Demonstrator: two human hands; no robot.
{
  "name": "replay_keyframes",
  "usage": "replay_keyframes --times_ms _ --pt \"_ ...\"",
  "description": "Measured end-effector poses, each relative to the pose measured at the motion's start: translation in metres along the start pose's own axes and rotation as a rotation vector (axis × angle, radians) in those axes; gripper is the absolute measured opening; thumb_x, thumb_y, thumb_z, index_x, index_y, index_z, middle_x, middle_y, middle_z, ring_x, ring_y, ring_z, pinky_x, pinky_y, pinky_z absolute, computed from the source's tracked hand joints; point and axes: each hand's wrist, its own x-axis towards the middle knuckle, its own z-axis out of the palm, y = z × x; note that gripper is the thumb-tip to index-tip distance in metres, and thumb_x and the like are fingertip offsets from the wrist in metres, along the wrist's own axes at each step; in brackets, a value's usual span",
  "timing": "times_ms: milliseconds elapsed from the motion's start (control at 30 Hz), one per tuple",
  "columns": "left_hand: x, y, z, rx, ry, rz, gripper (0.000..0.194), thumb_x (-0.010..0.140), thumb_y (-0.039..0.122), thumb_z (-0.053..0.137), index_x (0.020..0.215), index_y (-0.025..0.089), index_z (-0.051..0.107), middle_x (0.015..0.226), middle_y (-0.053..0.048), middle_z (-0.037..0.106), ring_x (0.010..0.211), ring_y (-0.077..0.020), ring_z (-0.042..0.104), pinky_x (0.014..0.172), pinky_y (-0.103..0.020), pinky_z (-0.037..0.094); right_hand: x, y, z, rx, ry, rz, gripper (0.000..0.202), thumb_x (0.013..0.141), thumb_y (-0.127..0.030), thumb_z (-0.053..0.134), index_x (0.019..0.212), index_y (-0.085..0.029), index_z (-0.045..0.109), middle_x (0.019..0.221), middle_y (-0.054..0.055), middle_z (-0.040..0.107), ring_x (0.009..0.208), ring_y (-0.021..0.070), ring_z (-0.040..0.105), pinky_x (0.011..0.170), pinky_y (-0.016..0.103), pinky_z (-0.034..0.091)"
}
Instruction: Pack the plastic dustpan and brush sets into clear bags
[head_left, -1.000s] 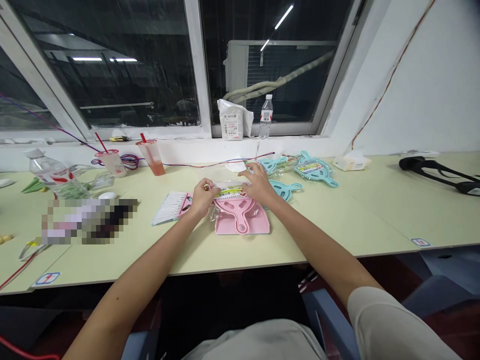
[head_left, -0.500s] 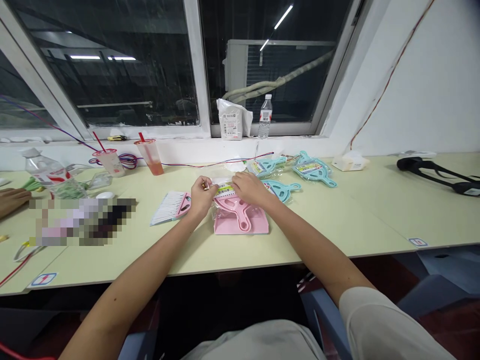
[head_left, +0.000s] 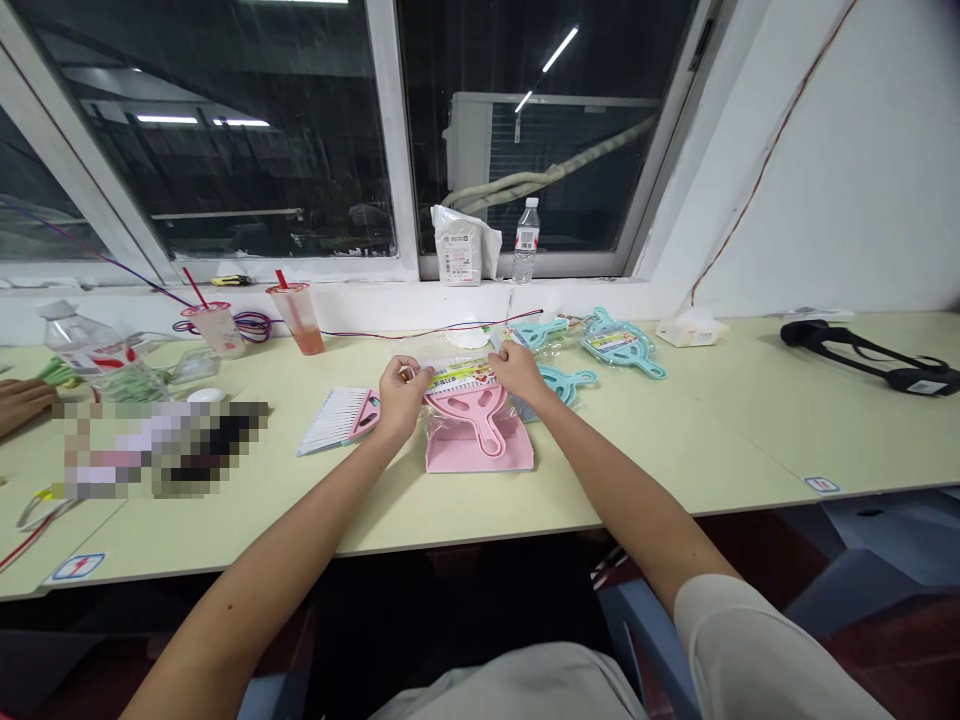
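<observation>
My left hand point(head_left: 403, 398) is closed on the left upper edge of a clear plastic bag point(head_left: 459, 374) with a yellow printed label. My right hand point(head_left: 517, 370) pinches the bag's right upper corner. Inside the bag, a pink brush-and-dustpan set point(head_left: 489, 438) shows its handle pointing toward me. Under it, flat on the table, is a pink dustpan point(head_left: 480, 458). A brush with white bristles point(head_left: 330, 420) and a pink grip lies just left of my left hand. Behind my right hand, a bagged turquoise set point(head_left: 576, 381) is partly hidden.
More bagged turquoise sets point(head_left: 621, 345) lie toward the window. Two drink cups point(head_left: 300, 325) with red straws and a large bottle point(head_left: 97, 350) stand at left, near another person's hand point(head_left: 26, 405). A tissue pack point(head_left: 691, 330) and a black strapped device point(head_left: 870, 360) are at right.
My right hand has moved right along the bag's upper edge, uncovering more of the label. The left hand keeps its hold, and the view has shifted slightly.
</observation>
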Motion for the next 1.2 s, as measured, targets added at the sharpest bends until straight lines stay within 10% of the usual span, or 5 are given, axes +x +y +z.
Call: replay_keyframes --times_ms 133,333,467,800,1200 --pt "0.002 0.001 0.002 -0.016 0.023 -0.051 0.033 0.075 0.035 0.079 0.085 0.024 0.050 0.065 0.008 0.041 0.048 -0.0074 0.037 0.043 -0.018 0.030 0.008 0.008 -0.007 0.296 -0.270 0.262 0.040 0.097 -0.052 0.051 0.067 -0.026 0.041 0.059 -0.001 0.044 0.057 0.0182 0.043 0.056 0.030 0.032" --pt "0.010 0.012 0.000 -0.231 0.151 -0.181 0.025 0.083 0.037 0.067 0.097 0.026 0.050 0.075 0.005 0.048 0.058 -0.0101 0.053 0.045 -0.017 0.035 0.006 -0.014 -0.048 0.174 0.006 0.083 0.046 0.086 -0.067 0.069 0.077 -0.026 0.051 0.073 0.004 0.058 0.075 0.0230 0.053 0.064 0.030 0.034" --pt "0.010 0.016 -0.004 -0.268 0.092 -0.235 0.029 0.084 0.036 0.063 0.107 0.030 0.047 0.081 0.004 0.054 0.060 -0.0118 0.058 0.043 -0.015 0.029 -0.005 -0.031 -0.051 -0.025 -0.314 0.027 0.051 0.072 -0.062 0.085 0.065 -0.025 0.052 0.061 0.003 0.053 0.068 0.0222 0.051 0.063 0.031 0.031" --pt "0.008 0.002 -0.005 -0.092 -0.092 -0.048 0.033 0.086 0.045 0.072 0.100 0.025 0.051 0.092 0.000 0.058 0.078 -0.0135 0.066 0.053 -0.017 0.050 -0.019 -0.052 -0.045 -0.524 -0.422 -0.084 0.027 0.093 -0.036 0.070 0.075 -0.019 0.062 0.087 0.015 0.070 0.082 0.0275 0.066 0.066 0.032 0.040" --pt "0.002 -0.008 -0.003 0.504 -0.324 0.399 0.014 0.088 0.036 0.071 0.093 0.024 0.075 0.125 -0.013 0.058 0.138 -0.0325 0.046 0.101 -0.047 0.055 -0.007 0.011 -0.070 -0.690 -0.390 -0.254 0.021 0.096 -0.012 0.054 0.114 -0.011 0.064 0.120 0.021 0.069 0.111 0.0315 0.064 0.088 0.034 0.046"
